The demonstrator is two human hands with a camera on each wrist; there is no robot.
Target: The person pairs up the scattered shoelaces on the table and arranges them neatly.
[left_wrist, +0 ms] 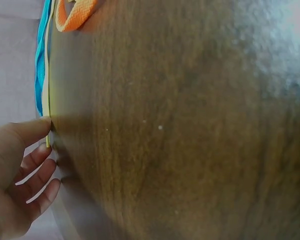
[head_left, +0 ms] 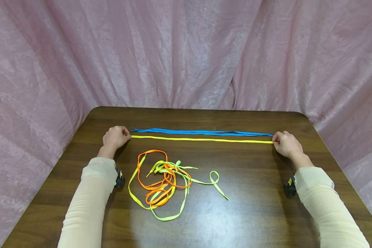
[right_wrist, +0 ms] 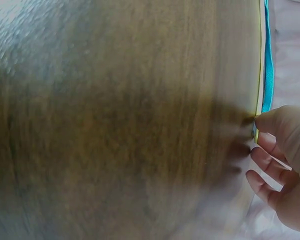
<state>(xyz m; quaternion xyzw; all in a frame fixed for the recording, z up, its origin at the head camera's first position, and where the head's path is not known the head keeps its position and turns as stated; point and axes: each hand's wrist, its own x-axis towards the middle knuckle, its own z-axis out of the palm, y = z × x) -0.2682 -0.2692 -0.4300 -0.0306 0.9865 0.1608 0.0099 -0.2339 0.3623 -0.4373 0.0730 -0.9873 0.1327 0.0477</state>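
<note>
A flat yellow shoelace (head_left: 201, 140) stretches nearly straight across the far part of the table. My left hand (head_left: 116, 136) pinches its left end between thumb and index finger; in the left wrist view the lace tip (left_wrist: 47, 142) pokes out past the thumb, and the other fingers are loosely bent. At the opposite end, my right hand (head_left: 287, 144) pinches the lace between thumb and forefinger. Just behind the yellow lace, several blue shoelaces (head_left: 189, 132) lie side by side in a long bundle, its right end close to my right fingertips.
Nearer to me, left of centre, lies a loose tangle of an orange shoelace (head_left: 153, 150), a yellow shoelace (head_left: 133, 196) and yellow-green shoelaces (head_left: 183, 206). One yellow-green end curls out to the right. Pink curtains (head_left: 186, 55) hang behind and beside the brown wooden table (head_left: 251, 213).
</note>
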